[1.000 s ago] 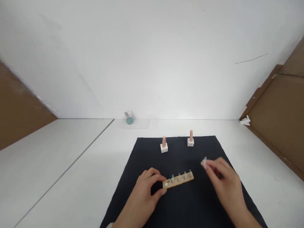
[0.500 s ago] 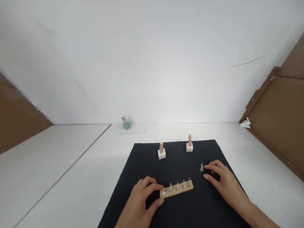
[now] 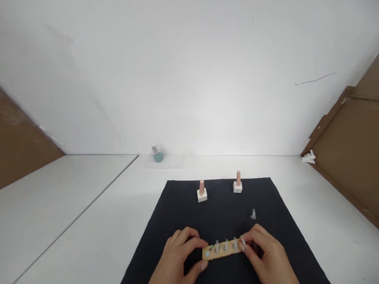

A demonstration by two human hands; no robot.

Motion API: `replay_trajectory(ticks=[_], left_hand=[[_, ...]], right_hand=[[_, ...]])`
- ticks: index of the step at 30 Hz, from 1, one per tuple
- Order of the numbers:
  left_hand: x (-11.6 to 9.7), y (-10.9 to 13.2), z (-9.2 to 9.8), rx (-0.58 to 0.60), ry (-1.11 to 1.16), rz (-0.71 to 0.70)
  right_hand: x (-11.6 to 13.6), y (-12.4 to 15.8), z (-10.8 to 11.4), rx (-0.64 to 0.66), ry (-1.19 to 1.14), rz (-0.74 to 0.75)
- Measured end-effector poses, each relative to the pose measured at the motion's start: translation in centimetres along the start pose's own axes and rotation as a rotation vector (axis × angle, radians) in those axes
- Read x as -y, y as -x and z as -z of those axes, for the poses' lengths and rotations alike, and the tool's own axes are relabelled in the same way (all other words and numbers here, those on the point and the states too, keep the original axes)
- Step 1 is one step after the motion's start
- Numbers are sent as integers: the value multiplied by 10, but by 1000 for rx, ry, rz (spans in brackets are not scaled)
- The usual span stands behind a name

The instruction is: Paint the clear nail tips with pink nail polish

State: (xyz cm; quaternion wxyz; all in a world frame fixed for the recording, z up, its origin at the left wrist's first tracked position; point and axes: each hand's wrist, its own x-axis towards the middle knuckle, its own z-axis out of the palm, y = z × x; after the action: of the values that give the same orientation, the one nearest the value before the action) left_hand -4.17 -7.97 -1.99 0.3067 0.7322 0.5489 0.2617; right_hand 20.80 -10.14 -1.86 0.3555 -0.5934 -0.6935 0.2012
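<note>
So the main thing here is a tan wooden strip (image 3: 211, 253) lying on a black cloth mat (image 3: 222, 209), close to the mat's near edge, with four clear plastic tips (image 3: 225, 246) standing along it. Its long axis is running roughly left to right across the view, rising slightly toward the right, and the tips are pointing up and away from the person.

Both hands are on it. The left hand (image 3: 177, 252) is gripping the left part of the strip, with the fingers curling over its far edge and the thumb staying on the near side. The right hand (image 3: 268, 254) is coming in from the other end, and its fingers (image 3: 247, 238) are closing around the rightmost clear tip (image 3: 242, 240), so it's pinching that tip, though I can't tell exactly how firmly. Neither hand is really nearer overall, since each is working its own end.

A loose clear tip (image 3: 253, 214) is sitting on the mat just beyond the right hand, nearer that hand than the left. Farther out, two white square-based bottles with peach tapered caps (image 3: 201, 195) are standing near the mat's far edge, and a teal bottle (image 3: 158, 157) is sitting on a clear acrylic sheet (image 3: 162, 161) at the back of the white table (image 3: 89, 197).
</note>
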Motion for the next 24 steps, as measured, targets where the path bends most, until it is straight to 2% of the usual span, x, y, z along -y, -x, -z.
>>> replay_trajectory(ticks=[3, 5, 6, 8, 10, 13, 19, 24], left_hand=[[1, 1, 0, 6, -15, 5], [3, 0, 0, 29, -20, -1], [4, 0, 0, 40, -23, -4], [6, 0, 0, 65, -34, -12], [9, -1, 1, 80, -49, -17], [10, -1, 1, 95, -62, -21], [7, 0, 2, 74, -48, -28], [5, 0, 1, 95, -20, -3]], right_hand=[[-2, -2, 21, -88, -35, -14], [-8, -2, 37, -187, 55, 10], [-11, -3, 45, -191, 152, 36], [-19, -4, 57, -89, 299, 102], [-25, -5, 63, -21, 284, 89], [-30, -4, 62, 1, 174, 16], [-38, -2, 48, -35, 128, -53], [-48, -6, 43, 51, 192, -17]])
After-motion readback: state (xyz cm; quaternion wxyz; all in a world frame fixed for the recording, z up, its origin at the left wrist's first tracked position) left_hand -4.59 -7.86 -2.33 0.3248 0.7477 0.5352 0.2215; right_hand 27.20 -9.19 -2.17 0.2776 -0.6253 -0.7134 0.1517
